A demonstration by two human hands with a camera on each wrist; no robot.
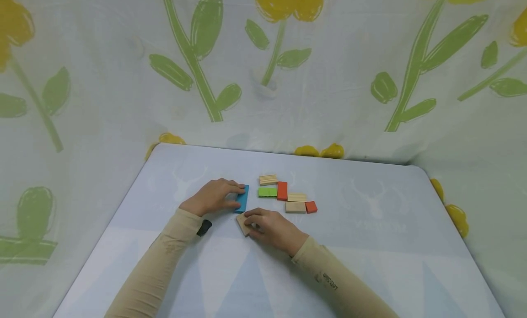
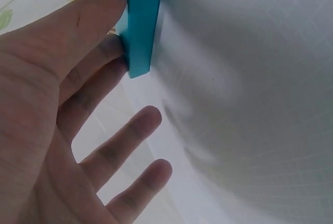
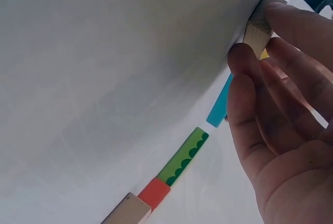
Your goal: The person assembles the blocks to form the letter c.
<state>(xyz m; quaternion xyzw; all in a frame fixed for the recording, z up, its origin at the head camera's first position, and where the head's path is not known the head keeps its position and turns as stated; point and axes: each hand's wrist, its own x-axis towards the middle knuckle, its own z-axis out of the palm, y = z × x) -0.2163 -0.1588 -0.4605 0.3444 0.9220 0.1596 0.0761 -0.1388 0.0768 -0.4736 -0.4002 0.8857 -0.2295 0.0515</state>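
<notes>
My left hand (image 1: 214, 195) is at a long blue block (image 1: 243, 200), its fingertips at the far part and its thumb at the near part. In the left wrist view the thumb and two fingers meet that blue block (image 2: 141, 26), while the other two fingers extend free of it. Just nearer and to the right, my right hand (image 1: 272, 227) pinches a plain wooden block (image 1: 242, 223) between thumb and fingers. The right wrist view shows this wooden block (image 3: 258, 29) tilted at the fingertips. Its far end lies close to the near end of the blue block.
Right of the hands lie a green block (image 1: 267, 192), an upright-lying red block (image 1: 282, 191), a striped wooden block (image 1: 268, 180), another striped block (image 1: 297, 197), a plain wooden block (image 1: 295, 207) and a small red block (image 1: 311, 207). All rest on a pale table (image 1: 370, 249) before a flowered curtain (image 1: 329, 89).
</notes>
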